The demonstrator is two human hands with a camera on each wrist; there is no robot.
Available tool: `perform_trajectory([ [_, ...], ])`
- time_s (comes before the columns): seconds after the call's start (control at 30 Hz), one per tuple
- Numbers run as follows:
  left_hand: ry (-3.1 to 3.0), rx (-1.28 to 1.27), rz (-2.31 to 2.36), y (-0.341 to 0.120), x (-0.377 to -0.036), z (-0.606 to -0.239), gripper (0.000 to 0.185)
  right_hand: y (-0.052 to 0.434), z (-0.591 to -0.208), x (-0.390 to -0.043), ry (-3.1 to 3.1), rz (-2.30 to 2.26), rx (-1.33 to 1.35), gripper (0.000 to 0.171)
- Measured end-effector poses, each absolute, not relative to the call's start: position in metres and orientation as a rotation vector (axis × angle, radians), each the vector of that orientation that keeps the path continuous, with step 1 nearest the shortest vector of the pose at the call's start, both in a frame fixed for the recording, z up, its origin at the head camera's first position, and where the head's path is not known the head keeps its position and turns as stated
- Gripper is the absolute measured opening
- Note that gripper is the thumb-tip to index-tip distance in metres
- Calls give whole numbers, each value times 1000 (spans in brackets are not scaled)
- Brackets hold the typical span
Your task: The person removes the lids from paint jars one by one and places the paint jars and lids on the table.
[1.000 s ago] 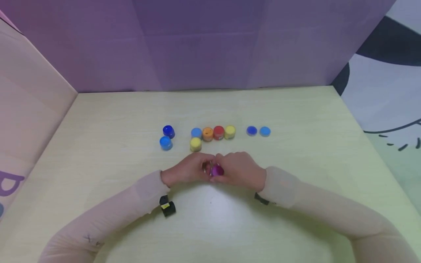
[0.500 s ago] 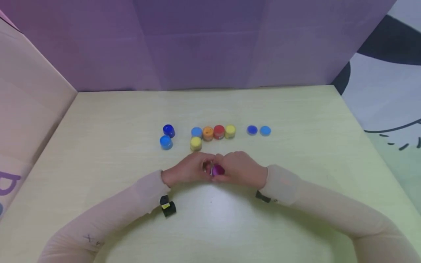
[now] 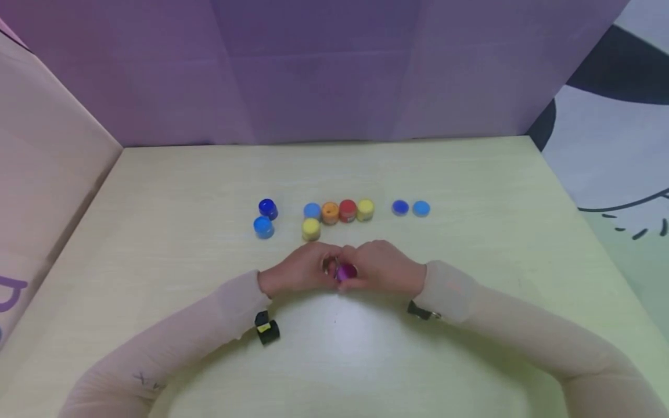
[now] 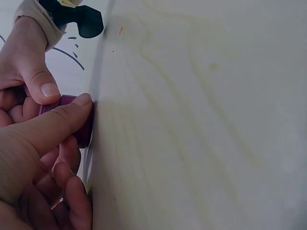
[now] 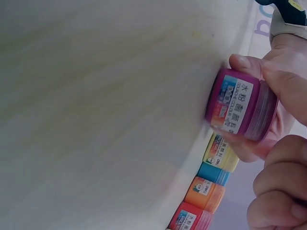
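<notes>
Our pale wooden table (image 3: 470, 278) carries a row of small paint pots (image 3: 338, 211) just beyond our hands. Two blue pots (image 3: 265, 218) stand left of that row, and two blue lids (image 3: 410, 208) lie to its right.

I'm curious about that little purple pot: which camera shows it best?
The right wrist view: the purple pot fills it, label showing. The head view shows a speck between both hands; the left wrist view only an edge behind a thumb.

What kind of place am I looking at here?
Probably a screened-off craft or recording bench: a pale wooden table with purple boards behind, a row of small paint pots, and both hands holding a magenta pot.
</notes>
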State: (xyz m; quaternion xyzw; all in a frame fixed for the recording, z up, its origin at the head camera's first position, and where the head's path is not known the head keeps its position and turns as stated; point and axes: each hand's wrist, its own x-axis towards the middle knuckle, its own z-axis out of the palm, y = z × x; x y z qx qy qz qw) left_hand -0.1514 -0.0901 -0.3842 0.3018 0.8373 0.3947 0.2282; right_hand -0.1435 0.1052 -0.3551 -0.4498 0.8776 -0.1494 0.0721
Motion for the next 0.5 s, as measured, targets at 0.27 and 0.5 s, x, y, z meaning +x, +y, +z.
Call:
perform_trajectory([
  [0.27, 2316, 841, 1098, -90, -151, -384, 25, 106, -358, -143, 2661, -459, -1343, 38],
  [0.5, 2308, 879, 1105, -92, -149, -385, 28, 102, -353, -135, 2717, -409, -1105, 40],
])
